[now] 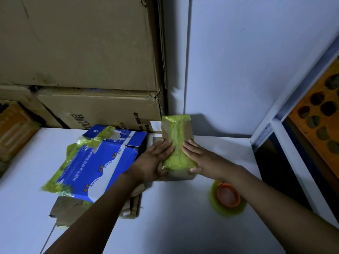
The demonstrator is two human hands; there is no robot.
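A small brown cardboard box (177,132) with a strip of green tape down its top lies on the white table (174,226) near the back wall. My left hand (152,162) lies flat on the box's left side, fingers straight, thumb at its near edge. My right hand (200,156) presses flat on the right side of the tape, thumb hooked at the near corner. A roll of green tape with an orange core (228,197) lies on the table under my right forearm.
A flattened blue and white carton (97,162) with torn green tape lies left of the box, on brown cardboard scraps (67,211). Large cardboard boxes (82,52) are stacked at the back left. A white wall rises behind; a shelf frame (286,143) stands right.
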